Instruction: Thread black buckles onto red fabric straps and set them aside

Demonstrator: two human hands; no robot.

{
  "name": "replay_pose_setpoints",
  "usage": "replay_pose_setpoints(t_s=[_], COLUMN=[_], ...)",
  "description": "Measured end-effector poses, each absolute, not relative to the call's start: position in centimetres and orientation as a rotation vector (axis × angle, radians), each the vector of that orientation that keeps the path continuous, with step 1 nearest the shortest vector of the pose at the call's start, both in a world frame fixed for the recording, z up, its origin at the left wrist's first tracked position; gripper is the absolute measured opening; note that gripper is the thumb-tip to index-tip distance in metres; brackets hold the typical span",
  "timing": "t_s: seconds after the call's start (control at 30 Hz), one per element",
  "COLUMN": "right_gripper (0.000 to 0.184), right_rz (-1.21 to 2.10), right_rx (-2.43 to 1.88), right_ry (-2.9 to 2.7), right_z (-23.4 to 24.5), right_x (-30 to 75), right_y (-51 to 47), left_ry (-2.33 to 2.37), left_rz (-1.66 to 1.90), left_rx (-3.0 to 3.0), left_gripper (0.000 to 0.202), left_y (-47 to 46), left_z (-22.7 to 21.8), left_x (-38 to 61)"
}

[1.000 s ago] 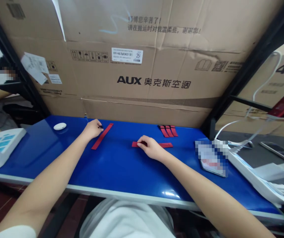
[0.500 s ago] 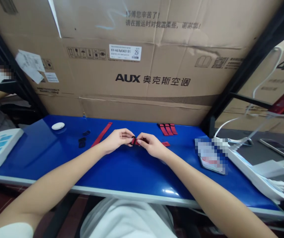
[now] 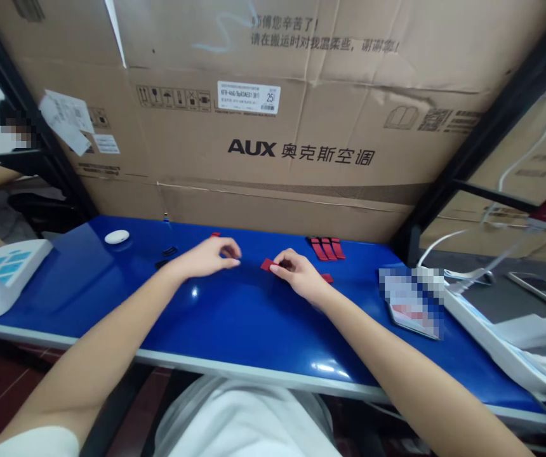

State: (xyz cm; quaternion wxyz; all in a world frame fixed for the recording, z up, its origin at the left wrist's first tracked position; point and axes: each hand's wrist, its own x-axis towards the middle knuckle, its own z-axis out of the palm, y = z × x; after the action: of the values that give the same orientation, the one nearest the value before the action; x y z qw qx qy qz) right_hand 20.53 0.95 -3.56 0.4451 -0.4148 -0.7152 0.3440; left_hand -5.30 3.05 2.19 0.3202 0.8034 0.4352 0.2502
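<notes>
Between the thumb and fingers of my right hand (image 3: 298,271) is a red strap (image 3: 266,264), its flat end poking out to the left. A dark part by the fingertips is mostly hidden. Further right, a red end (image 3: 328,278) shows behind the hand; I cannot tell whether it belongs to the same strap. My left hand (image 3: 210,256) is empty, its fingers curved and the thumb apart from them. Behind it lies another red strap (image 3: 216,235), mostly covered. Small black buckles (image 3: 170,251) lie left of that hand, partly hidden by the wrist.
Three red straps with black ends (image 3: 329,248) lie side by side at the back of the blue table (image 3: 235,324). A phone (image 3: 413,320) and white power strip (image 3: 487,343) are at right. A white oval object (image 3: 117,237) sits left. A cardboard sheet (image 3: 197,152) stands behind.
My left hand has let go of the strap and moved left, over the lying strap and buckles. My right hand keeps the strap; the black buckle seen on it earlier is now mostly hidden.
</notes>
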Motion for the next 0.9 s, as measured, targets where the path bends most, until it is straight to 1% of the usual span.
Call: replay_pose_setpoints(t_s=[0.03, 0.1, 0.17, 0.23, 0.37, 0.5, 0.6, 0.7, 0.77, 0.8, 0.83, 0.9], right_gripper=[0.026, 0.028, 0.03, 0.031, 0.033, 0.031, 0.026, 0.02, 0.018, 0.018, 0.018, 0.02], right_rz=[0.863, 0.916, 0.984, 1.038, 1.073, 1.063, 0.979, 0.767, 0.723, 0.767, 0.849, 1.041], right_rx=[-1.044, -1.066, -1.075, -1.085, -1.108, -1.103, -1.128, -1.148, -1.115, -1.082, -1.041, -0.963], right_ry=[-1.729, -1.635, -1.548, -1.493, -1.482, -1.507, -1.579, -1.7, -1.754, -1.771, -1.781, -1.779], right_z=[-3.6, -3.6, -3.7, -3.8, -4.0, -4.1, -4.0, -3.7, -3.5, -3.4, -3.3, -3.0], right_x=[20.8, 21.1, 21.3, 21.4, 21.4, 21.4, 21.5, 21.4, 21.1, 20.9, 20.7, 20.3], right_y=[1.1, 1.4, 1.6, 1.8, 1.8, 1.8, 1.9, 1.7, 1.4, 1.1, 0.9, 0.4], left_ry=[1.324, 1.785, 2.116, 2.196, 2.065, 2.021, 2.014, 1.895, 1.541, 1.332, 1.149, 0.945], left_rz=[0.654, 0.583, 0.441, 0.287, 0.183, 0.146, 0.27, 0.511, 0.797, 0.889, 0.942, 0.963], left_rx=[2.234, 2.269, 2.127, 1.936, 1.693, 1.705, 1.76, 1.838, 1.889, 1.848, 1.791, 1.695], left_gripper=[0.02, 0.011, 0.011, 0.016, 0.024, 0.024, 0.022, 0.024, 0.03, 0.033, 0.037, 0.04], left_y=[3.6, 4.7, 5.7, 6.4, 7.0, 6.9, 6.5, 5.8, 5.1, 4.8, 4.4, 3.6], left_z=[3.0, 4.1, 4.3, 3.7, 2.1, 1.8, 2.5, 3.4, 3.5, 3.4, 3.1, 2.1], left_x=[-7.2, -11.1, -14.8, -17.5, -19.9, -20.0, -18.8, -15.4, -12.1, -10.2, -8.5, -5.3])
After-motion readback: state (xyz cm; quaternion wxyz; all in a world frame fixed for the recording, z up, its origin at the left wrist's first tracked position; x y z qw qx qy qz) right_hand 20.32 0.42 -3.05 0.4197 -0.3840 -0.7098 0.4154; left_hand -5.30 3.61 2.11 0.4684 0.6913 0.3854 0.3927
